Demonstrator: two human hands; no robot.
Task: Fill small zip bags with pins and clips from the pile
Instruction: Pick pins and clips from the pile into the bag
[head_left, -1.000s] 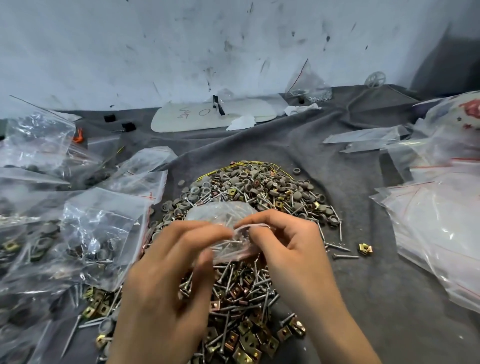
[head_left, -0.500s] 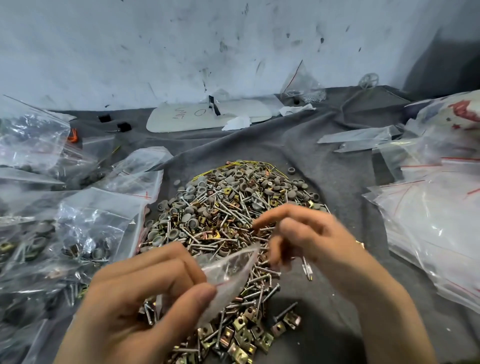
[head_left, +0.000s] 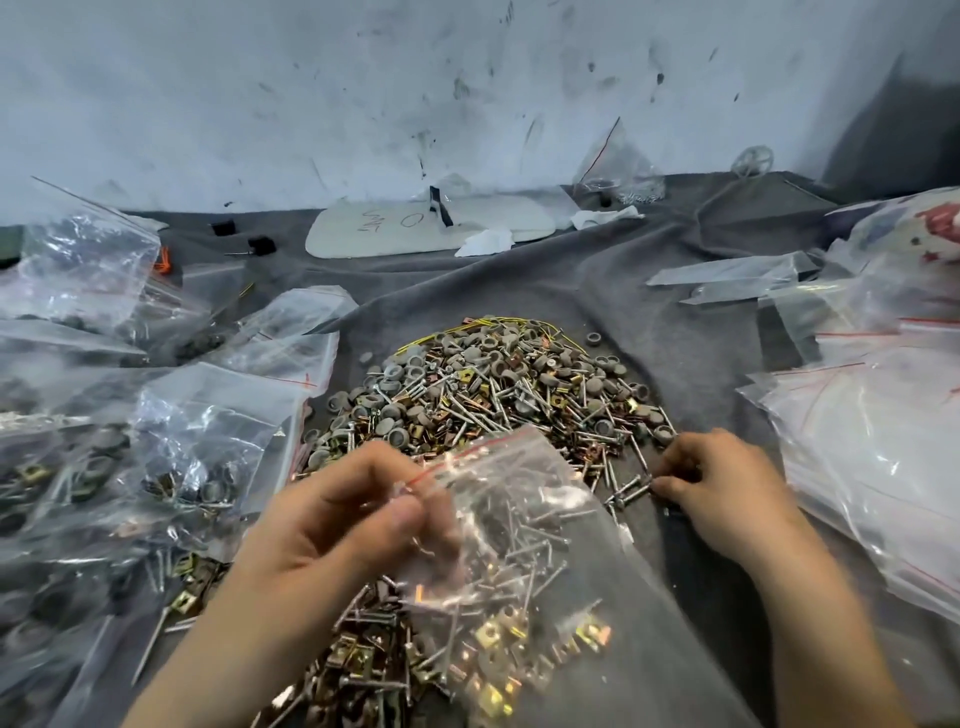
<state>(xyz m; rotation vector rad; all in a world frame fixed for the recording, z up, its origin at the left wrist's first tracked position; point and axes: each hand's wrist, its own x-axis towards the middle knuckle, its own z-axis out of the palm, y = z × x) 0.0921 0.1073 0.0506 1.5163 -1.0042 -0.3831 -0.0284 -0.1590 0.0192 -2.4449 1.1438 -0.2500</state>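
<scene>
Moved: right hand (head_left: 727, 499) down from above the pile (head_left: 493, 384) to its right fringe; zip bag (head_left: 519, 519) swung up and spread wider in the left hand (head_left: 343, 525).
Left hand: pinches the bag's top edge at the red zip line, thumb against fingers, above the near part of the pile.
Right hand: fingers curled, tips nipping loose pins (head_left: 628, 491) on the cloth-covered surface (head_left: 675, 322); cannot tell whether yet lifted clear.
Zip bag: hangs just right of the left hand, between both hands, apart from the right fingertips; contents hard to judge, since the pile shows through the film.
Handling, bag: thin, limp, slippery, very light; likely to fall shut unless the mouth is held apart; best taken at the stiffer zip strip.
Handling, pins: small, stiff, smooth, pointed; apt to roll or slip; best pinched mid-shaft, several side by side; could prick the film.
Clips (head_left: 182, 603): brassy, springy-looking, strewn at the pile's near-left edge, beside the left forearm.
Around: filled bags (head_left: 171, 441) to the left, empty bags (head_left: 872, 426) to the right.
</scene>
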